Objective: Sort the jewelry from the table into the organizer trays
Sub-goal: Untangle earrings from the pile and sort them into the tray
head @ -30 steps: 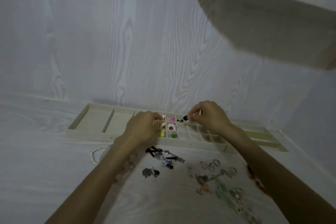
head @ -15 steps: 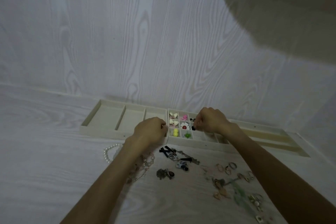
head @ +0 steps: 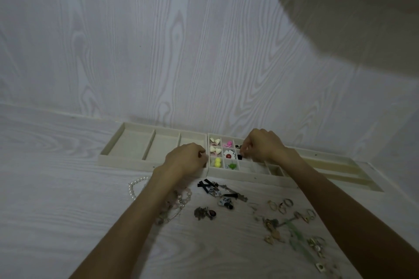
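We record a small black earring (head: 240, 156) low in the 3rd column of the gridded organizer tray (head: 244, 175), directly under the curled fingertips of the right hand (head: 263, 146); we cannot tell whether those fingers still pinch it or merely hover over it. A 2nd black piece (head: 238, 147) sits in the compartment behind. In the same tray we list 2 pairs of cream heart earrings (head: 215, 145), a pink piece (head: 227, 143), a white flower with a red centre (head: 229, 154), a yellow piece (head: 217, 162) and a green piece (head: 231, 166). The left hand (head: 186, 162) rests with fingers curled against the seam where this tray meets the long-compartment tray (head: 136, 149) on its left; we cannot tell if it holds anything. A 3rd tray (head: 340, 169) lies to the right, along the wall. On the table (head: 56, 188), nearer us, we note a pearl bracelet (head: 133, 188) partly under the left forearm, a beaded bracelet (head: 179, 206), black bow clips (head: 205, 184), a dark brooch (head: 205, 212), several rings (head: 285, 205) and gold and green pieces (head: 292, 231) beside the right forearm.
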The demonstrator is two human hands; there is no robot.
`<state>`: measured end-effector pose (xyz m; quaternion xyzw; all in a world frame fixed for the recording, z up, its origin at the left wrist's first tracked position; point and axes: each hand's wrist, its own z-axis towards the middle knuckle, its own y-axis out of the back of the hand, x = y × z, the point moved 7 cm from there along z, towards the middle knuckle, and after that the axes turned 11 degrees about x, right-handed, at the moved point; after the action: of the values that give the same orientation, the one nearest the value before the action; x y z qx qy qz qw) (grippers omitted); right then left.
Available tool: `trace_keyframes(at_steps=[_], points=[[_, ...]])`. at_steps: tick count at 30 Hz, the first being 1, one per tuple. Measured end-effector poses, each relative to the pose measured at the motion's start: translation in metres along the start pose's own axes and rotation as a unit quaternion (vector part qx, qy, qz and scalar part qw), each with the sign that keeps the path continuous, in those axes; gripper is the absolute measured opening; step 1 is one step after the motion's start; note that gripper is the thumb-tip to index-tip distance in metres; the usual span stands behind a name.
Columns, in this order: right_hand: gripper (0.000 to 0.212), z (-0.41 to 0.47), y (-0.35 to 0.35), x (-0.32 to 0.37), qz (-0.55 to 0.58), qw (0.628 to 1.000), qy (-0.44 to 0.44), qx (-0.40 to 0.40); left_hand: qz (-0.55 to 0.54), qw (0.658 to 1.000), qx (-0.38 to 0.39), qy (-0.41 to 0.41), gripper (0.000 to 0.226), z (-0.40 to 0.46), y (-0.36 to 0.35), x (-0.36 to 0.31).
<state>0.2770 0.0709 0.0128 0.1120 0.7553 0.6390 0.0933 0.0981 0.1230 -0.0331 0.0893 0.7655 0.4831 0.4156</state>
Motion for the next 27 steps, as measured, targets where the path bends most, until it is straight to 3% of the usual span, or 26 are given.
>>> trace_keyframes(at_steps=[6, 11, 13, 18, 22, 27], points=[[0.017, -0.044, 0.017, 0.001, 0.066, 0.993, 0.060, 0.074, -0.009, 0.999, 0.010, -0.042, 0.061, -0.017, 0.027, -0.013], [0.018, -0.123, 0.001, -0.002, 0.152, 0.977, 0.107, 0.107, -0.043, 0.990, -0.057, -0.123, 0.041, -0.058, 0.059, -0.051], [0.017, -0.144, -0.017, -0.011, 0.156, 0.976, 0.112, 0.107, -0.029, 0.989, -0.039, -0.140, 0.030, -0.068, 0.042, -0.068], [0.014, -0.160, -0.052, -0.037, 0.228, 0.968, 0.101, 0.028, 0.023, 0.988, 0.059, -0.139, 0.023, -0.076, -0.035, -0.085], [0.011, -0.168, -0.057, -0.047, 0.331, 0.937, 0.101, -0.043, 0.010, 0.989, 0.026, -0.142, 0.022, -0.084, -0.080, -0.091], [0.009, -0.182, -0.055, -0.061, 0.406, 0.897, 0.106, -0.142, 0.037, 0.978, 0.000, -0.205, 0.024, -0.091, -0.095, -0.112]])
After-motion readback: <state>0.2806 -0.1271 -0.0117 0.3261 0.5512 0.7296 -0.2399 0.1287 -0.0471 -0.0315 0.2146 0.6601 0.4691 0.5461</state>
